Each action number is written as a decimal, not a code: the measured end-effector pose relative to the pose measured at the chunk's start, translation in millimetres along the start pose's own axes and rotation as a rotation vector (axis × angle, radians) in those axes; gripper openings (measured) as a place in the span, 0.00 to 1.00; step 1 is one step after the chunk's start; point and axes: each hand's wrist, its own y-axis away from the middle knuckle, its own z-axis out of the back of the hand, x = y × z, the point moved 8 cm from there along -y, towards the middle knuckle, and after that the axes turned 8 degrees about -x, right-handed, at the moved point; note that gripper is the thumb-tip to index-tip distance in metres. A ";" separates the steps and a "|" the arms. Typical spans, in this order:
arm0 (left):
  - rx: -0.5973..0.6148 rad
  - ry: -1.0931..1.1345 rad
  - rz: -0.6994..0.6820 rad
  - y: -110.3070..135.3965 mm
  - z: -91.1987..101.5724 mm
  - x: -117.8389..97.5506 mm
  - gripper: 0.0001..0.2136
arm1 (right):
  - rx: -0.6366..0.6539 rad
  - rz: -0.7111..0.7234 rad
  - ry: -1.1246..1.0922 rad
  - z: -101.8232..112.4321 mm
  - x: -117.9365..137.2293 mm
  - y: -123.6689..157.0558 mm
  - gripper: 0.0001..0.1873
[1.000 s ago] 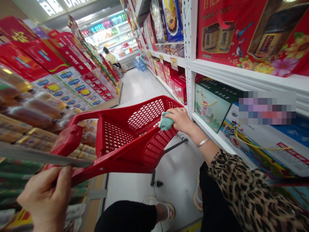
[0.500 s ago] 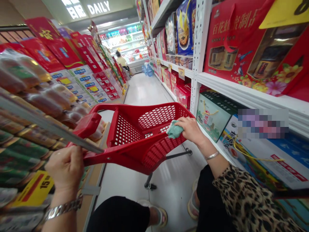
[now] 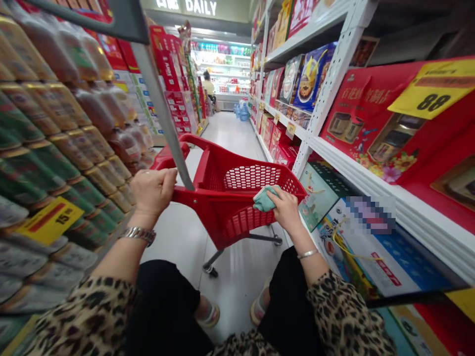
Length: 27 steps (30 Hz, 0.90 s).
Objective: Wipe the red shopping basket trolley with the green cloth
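The fingers (image 3: pixel 285 200) of the right hand (image 3: pixel 286 211) curl closed over one bunched teal cloth (image 3: pixel 264 199), pressing it to the rim of a single red plastic shopping trolley (image 3: pixel 237 232). The left hand (image 3: pixel 152 190) is wrapped shut round the trolley's grey handle bar (image 3: pixel 159 104), just above the red frame. A silver bracelet (image 3: pixel 308 254) circles the right wrist and a metal watch (image 3: pixel 139 235) the left, with two leopard-print sleeves (image 3: pixel 345 316) beyond them. Two sandals (image 3: pixel 210 316) show near one caster (image 3: pixel 210 269). To the left, wrapped bottles (image 3: pixel 74 123) sit behind a yellow tag (image 3: pixel 50 221) reading 15. To the right, a yellow tag (image 3: pixel 434 89) reading 88 hangs over red gift boxes (image 3: pixel 371 133). Far off, a sign (image 3: pixel 200 6) reads DAILY, and one person (image 3: pixel 207 84) stands down the aisle.
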 end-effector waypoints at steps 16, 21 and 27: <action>0.076 0.014 0.012 2.4 -22.8 -42.3 0.27 | 0.068 0.174 -0.030 23.6 152.6 -31.5 0.32; 0.072 -0.006 -0.010 3.0 -22.8 -41.1 0.28 | 0.142 0.114 0.076 18.2 124.7 -23.1 0.33; 0.082 -0.015 0.015 0.1 -25.0 -34.9 0.28 | 0.200 -0.007 0.218 15.8 46.9 -8.2 0.33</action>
